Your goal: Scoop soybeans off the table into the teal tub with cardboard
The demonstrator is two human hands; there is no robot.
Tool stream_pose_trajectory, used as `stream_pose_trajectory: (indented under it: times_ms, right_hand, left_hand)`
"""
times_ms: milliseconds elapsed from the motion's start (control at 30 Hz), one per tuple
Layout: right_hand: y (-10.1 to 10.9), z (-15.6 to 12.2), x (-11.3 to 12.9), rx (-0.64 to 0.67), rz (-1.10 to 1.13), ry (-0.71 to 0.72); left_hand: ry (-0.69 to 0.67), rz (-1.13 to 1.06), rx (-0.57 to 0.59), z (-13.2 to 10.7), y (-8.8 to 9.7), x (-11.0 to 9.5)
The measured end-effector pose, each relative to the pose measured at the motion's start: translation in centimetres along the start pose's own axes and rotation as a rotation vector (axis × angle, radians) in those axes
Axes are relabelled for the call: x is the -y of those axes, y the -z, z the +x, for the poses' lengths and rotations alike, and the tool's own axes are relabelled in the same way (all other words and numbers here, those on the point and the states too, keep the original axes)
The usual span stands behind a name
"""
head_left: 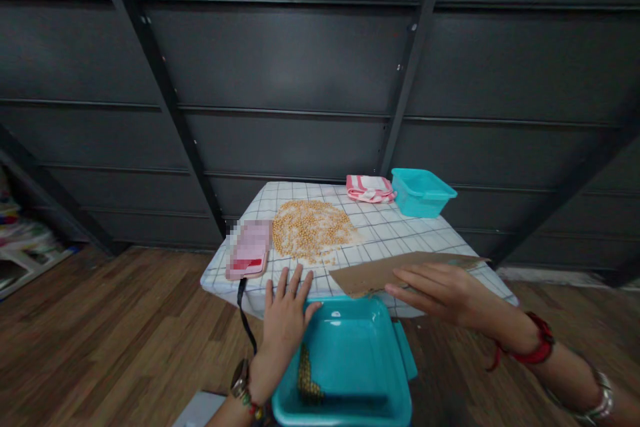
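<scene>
Before us a piece of cardboard (367, 277) lies along the near part of the checked cloth (420, 238), with a patch of yellow grains (313, 230) spread just beyond it. Our right hand (457, 297) rests on the cardboard, fingers together — whether they pinch it, we cannot tell. Our left hand (284, 323) has its fingers fanned apart at the far left corner of the teal tub (357, 353), which holds some grains along its left side. Farther out we see a pink phone (254, 243) — left of the patch — plus a folded towel (370, 189) beside a turquoise box (425, 201).
</scene>
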State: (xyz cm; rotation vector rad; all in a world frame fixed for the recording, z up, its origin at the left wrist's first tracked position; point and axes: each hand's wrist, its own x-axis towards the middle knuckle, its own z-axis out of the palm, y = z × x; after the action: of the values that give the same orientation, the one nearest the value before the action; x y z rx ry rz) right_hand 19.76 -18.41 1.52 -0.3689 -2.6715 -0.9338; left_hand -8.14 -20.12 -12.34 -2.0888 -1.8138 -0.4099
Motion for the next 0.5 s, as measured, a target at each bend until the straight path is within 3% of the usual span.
stream_pose_trajectory:
  times_ms: [233, 500]
  right_hand:
    - [-1.3, 0.8, -1.3, -0.016, -0.064, 0.023]
    - [-0.2, 1.1, -1.0, -0.025, -0.047, 0.053]
  left_hand:
    - [-0.002, 0.020, 0.009, 0.0, 0.1, 0.0]
    - [0.003, 0.014, 0.014, 0.1, 0.1, -0.1]
